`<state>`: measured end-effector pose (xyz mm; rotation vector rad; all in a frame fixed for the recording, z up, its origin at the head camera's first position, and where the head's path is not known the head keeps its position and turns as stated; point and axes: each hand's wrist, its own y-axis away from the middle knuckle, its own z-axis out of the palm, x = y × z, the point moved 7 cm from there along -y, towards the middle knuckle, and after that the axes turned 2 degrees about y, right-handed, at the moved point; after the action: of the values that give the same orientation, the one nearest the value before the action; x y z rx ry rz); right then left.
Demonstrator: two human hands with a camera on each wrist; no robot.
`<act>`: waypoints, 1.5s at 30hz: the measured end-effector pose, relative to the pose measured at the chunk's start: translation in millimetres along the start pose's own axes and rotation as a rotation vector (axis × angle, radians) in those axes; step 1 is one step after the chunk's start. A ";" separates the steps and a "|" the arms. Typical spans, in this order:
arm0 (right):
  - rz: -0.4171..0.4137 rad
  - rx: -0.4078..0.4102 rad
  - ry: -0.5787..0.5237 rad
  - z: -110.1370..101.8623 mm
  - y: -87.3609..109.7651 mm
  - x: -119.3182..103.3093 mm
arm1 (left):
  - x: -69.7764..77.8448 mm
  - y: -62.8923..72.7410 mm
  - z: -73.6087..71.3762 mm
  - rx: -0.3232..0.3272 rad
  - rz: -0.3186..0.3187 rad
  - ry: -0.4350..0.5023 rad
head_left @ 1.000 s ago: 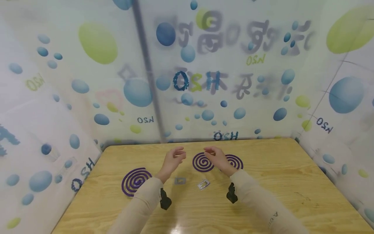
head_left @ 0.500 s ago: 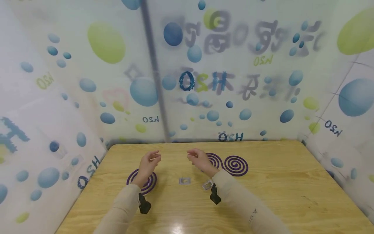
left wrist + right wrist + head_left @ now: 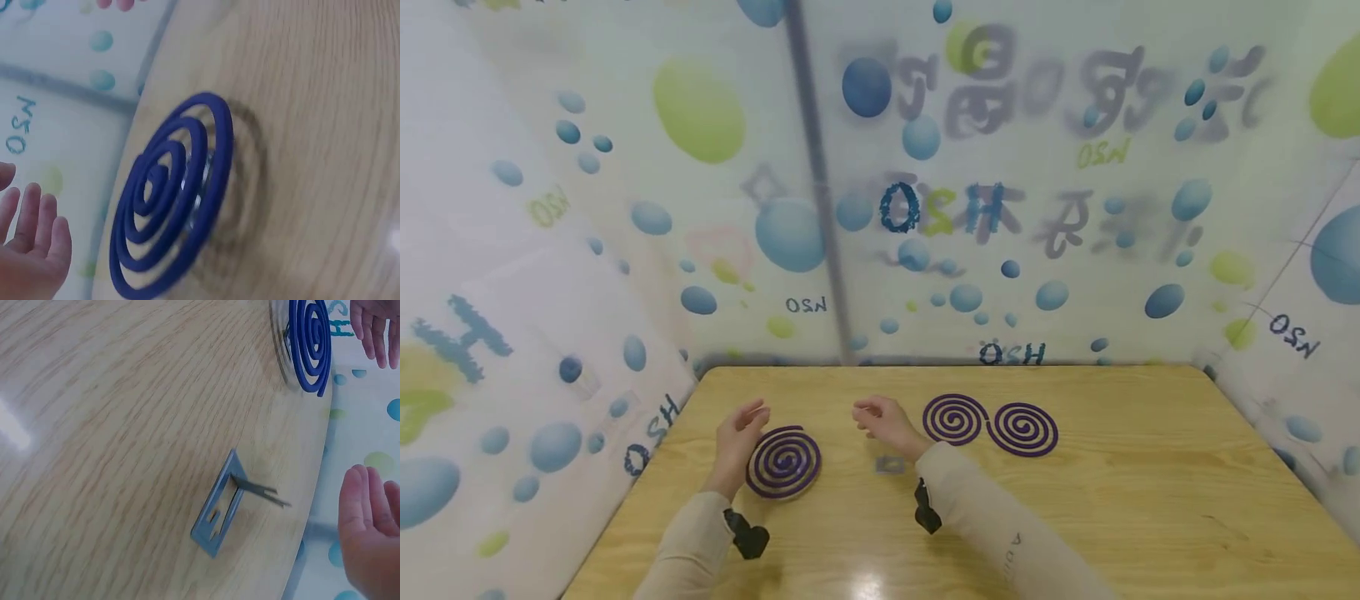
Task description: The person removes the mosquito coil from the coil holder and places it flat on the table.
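Note:
On the left of the table a dark purple mosquito coil (image 3: 784,463) lies raised over the wood; something shiny metal shows beneath it in the left wrist view. My left hand (image 3: 735,446) hovers at that coil's left side, fingers loosely bent around nothing (image 3: 37,250). Farther right, my right hand (image 3: 887,425) hangs above the table, also holding nothing, with relaxed fingers (image 3: 369,531). Just under it lies a small metal coil stand (image 3: 891,465), a flat plate with a cut-out and a prong (image 3: 259,489) sticking up.
Two joined-looking purple coils (image 3: 953,419) lie behind my right forearm, toward the back of the wooden table (image 3: 1135,500). White sheeting (image 3: 880,325) printed with bubbles encloses the table's back and sides.
Both hands have moved left; the left has crossed to the far side of the left coil. The right has left the coil pair, and its forearm now hides the second metal stand.

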<state>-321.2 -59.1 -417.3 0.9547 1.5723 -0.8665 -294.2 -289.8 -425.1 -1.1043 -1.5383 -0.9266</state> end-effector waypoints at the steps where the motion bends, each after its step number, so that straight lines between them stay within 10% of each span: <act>1: -0.008 -0.003 0.012 1.8 -0.7 -0.7 | -2.2 0.3 -2.4 0.007 -0.007 0.004; 14: 0.120 -0.042 0.003 36.2 -16.4 35.4 | -46.7 1.3 -15.1 0.040 -0.057 -0.091; 34: 0.100 -0.147 -0.001 56.4 -9.4 58.0 | -62.5 6.7 6.5 0.037 -0.078 -0.042; 45: 0.092 -0.028 0.161 57.0 -8.0 57.8 | -70.8 10.2 15.3 0.068 -0.078 0.023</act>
<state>-313.0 -105.2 -484.0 1.0899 1.6583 -0.7162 -281.9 -286.7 -497.1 -0.9890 -1.5917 -0.9297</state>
